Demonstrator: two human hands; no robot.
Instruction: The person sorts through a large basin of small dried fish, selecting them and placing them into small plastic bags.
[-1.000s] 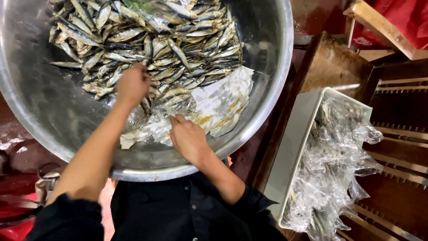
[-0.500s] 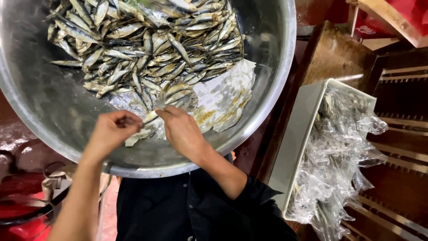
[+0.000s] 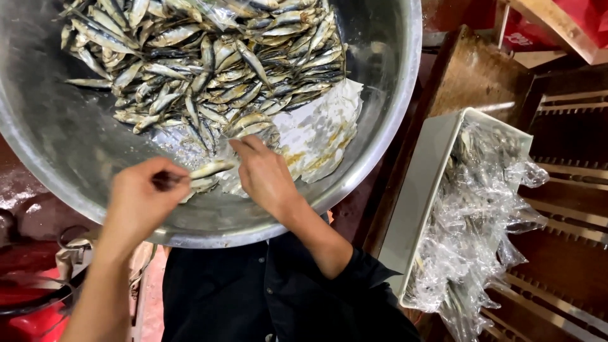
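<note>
L hand (image 3: 140, 201) pinches one small silver fish (image 3: 212, 168) at near edge of steel basin (image 3: 57, 152); R hand (image 3: 266, 174) fingers loose, resting beside it. Risk: slippery fish slips from grip, drops outside basin.

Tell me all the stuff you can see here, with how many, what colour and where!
metal bowl: one, silver, filling the top left
small fish: a big heap, too many to count, silvery, in the bowl's far half
single fish: one, silvery, pinched in the left hand
white sheet: one, white with yellowish stains, in the bowl under the heap
tray: one, pale grey, at the right
clear plastic: crumpled, see-through, filling the tray
left hand: one, over the bowl's near rim
right hand: one, inside the bowl, fingertips at the heap
</note>
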